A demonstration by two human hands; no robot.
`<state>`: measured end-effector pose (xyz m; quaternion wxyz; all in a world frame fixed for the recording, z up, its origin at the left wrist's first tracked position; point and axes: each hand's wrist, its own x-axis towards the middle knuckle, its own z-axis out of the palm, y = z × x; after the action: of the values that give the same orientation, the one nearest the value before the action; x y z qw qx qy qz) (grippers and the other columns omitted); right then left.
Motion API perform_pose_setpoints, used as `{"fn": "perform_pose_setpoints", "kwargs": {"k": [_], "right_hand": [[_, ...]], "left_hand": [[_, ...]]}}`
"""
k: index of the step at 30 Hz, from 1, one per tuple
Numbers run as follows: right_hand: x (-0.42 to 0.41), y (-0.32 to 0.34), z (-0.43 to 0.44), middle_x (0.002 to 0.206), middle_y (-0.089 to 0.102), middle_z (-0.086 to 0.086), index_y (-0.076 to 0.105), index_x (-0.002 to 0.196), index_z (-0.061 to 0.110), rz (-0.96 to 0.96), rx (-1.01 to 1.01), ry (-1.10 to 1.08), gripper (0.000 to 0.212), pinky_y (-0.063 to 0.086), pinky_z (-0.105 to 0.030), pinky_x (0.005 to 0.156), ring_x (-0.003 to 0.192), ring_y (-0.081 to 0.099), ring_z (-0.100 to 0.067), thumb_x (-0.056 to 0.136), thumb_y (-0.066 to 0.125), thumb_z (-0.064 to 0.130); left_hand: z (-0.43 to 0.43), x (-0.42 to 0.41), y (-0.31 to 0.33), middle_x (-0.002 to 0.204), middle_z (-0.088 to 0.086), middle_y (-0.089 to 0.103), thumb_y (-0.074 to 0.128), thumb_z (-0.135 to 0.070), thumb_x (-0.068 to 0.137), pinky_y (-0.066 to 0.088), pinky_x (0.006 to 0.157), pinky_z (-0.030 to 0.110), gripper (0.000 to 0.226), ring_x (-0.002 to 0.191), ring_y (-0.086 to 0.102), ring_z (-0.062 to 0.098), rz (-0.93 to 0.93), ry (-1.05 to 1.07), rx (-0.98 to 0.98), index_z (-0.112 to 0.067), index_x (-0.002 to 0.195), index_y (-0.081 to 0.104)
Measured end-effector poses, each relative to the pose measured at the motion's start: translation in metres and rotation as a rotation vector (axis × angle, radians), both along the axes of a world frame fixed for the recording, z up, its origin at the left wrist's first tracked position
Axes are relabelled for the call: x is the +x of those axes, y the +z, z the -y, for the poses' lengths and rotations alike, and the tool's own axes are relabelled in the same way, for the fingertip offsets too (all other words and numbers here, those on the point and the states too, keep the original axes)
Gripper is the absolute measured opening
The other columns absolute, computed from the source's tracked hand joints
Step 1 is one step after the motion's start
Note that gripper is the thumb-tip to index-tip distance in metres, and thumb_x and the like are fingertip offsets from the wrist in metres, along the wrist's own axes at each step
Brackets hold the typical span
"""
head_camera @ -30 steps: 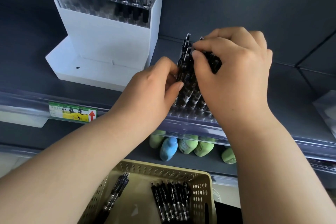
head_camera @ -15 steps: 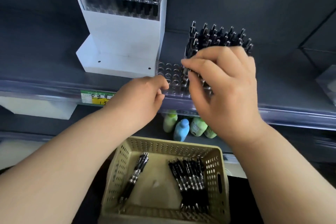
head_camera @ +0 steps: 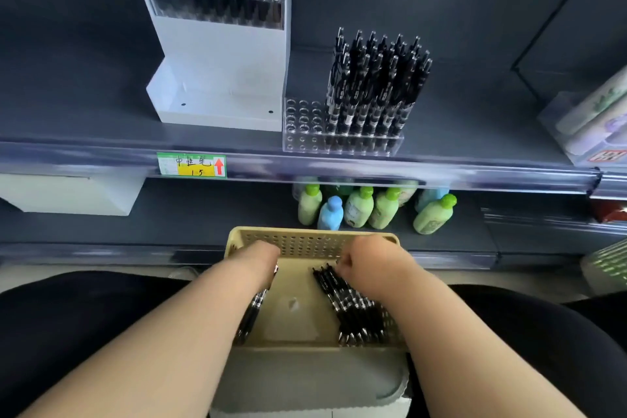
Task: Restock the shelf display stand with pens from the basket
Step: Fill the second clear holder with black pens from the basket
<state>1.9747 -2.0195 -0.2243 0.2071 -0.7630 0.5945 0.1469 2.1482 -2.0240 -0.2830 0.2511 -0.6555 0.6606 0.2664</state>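
head view: both hands low in basket among pens, grip hidden, unclear

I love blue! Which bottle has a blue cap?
The blue bottle, second from left in the front row; every other cap showing is green.

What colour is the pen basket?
The basket is pale beige with small holes, seen in the head view.

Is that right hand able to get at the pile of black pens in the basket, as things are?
Probably yes. The right hand is down inside the basket, right at the far end of the pens lying loose along its right side, and nothing covers them.
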Motion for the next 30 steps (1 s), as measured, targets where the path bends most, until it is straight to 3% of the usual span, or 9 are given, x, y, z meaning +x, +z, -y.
{"fn": "perform_pose_setpoints", "kwargs": {"k": [3,7,12,17,23,27,30], "right_hand": [[0.010,-0.047,0.001,0.107,0.064,-0.006,0.064,0.104,0.013,-0.031,0.158,-0.099,0.021,0.050,-0.031,0.079,0.095,0.062,-0.027,0.088,0.051,0.018],[0.022,-0.090,0.003,0.122,0.059,-0.010,0.060,0.118,0.010,0.002,0.228,-0.157,0.028,0.047,-0.036,0.093,0.112,0.056,-0.029,0.093,0.047,0.013],[0.026,-0.119,-0.009,0.120,0.057,-0.010,0.052,0.121,0.012,0.020,0.253,-0.256,0.029,0.047,-0.037,0.090,0.111,0.055,-0.031,0.095,0.046,0.022],[0.032,-0.136,-0.009,0.124,0.055,-0.013,0.023,0.140,0.005,-0.080,0.146,-0.268,0.051,0.049,-0.040,0.082,0.109,0.058,-0.032,0.092,0.034,-0.004],[0.037,-0.126,-0.009,0.124,0.056,-0.008,0.051,0.124,0.011,-0.147,0.231,-0.143,0.033,0.047,-0.037,0.085,0.112,0.056,-0.029,0.093,0.042,0.007],[0.035,-0.120,-0.011,0.126,0.050,-0.006,0.051,0.121,0.017,0.003,0.230,-0.241,0.034,0.046,-0.036,0.087,0.112,0.055,-0.028,0.093,0.048,0.035],[0.034,-0.104,-0.011,0.119,0.054,-0.007,0.052,0.115,0.016,0.201,0.113,-0.306,0.030,0.046,-0.034,0.086,0.109,0.055,-0.027,0.091,0.050,0.034]], "left_hand": [[-0.009,0.004,-0.022,0.128,0.011,0.052,0.044,0.000,0.086,0.044,0.096,0.035,0.039,0.116,0.053,0.030,0.011,0.127,-0.053,-0.009,0.122,0.053],[-0.008,0.001,-0.042,0.136,0.013,0.047,0.040,0.002,0.089,0.041,0.100,0.038,0.047,0.124,0.048,0.031,0.020,0.224,-0.045,-0.008,0.135,0.041],[-0.003,-0.005,-0.059,0.138,0.018,0.044,0.040,0.000,0.090,0.040,0.101,0.041,0.047,0.128,0.043,0.035,0.036,0.242,-0.021,-0.005,0.137,0.036],[0.002,-0.012,-0.071,0.125,0.014,0.056,0.045,0.000,0.088,0.047,0.094,0.038,0.038,0.115,0.054,0.032,0.005,0.226,-0.075,-0.007,0.126,0.048],[-0.007,-0.013,-0.073,0.114,0.009,0.060,0.054,-0.015,0.090,0.049,0.086,0.036,0.030,0.106,0.057,0.029,-0.073,0.258,-0.108,-0.014,0.120,0.052],[-0.008,-0.010,-0.059,0.113,0.008,0.060,0.051,-0.022,0.093,0.047,0.080,0.033,0.024,0.103,0.058,0.029,-0.213,0.298,-0.193,-0.016,0.116,0.053],[-0.007,-0.010,-0.038,0.118,0.006,0.061,0.052,-0.026,0.093,0.044,0.084,0.030,0.027,0.107,0.057,0.027,-0.351,0.378,-0.283,-0.018,0.119,0.055]]}}
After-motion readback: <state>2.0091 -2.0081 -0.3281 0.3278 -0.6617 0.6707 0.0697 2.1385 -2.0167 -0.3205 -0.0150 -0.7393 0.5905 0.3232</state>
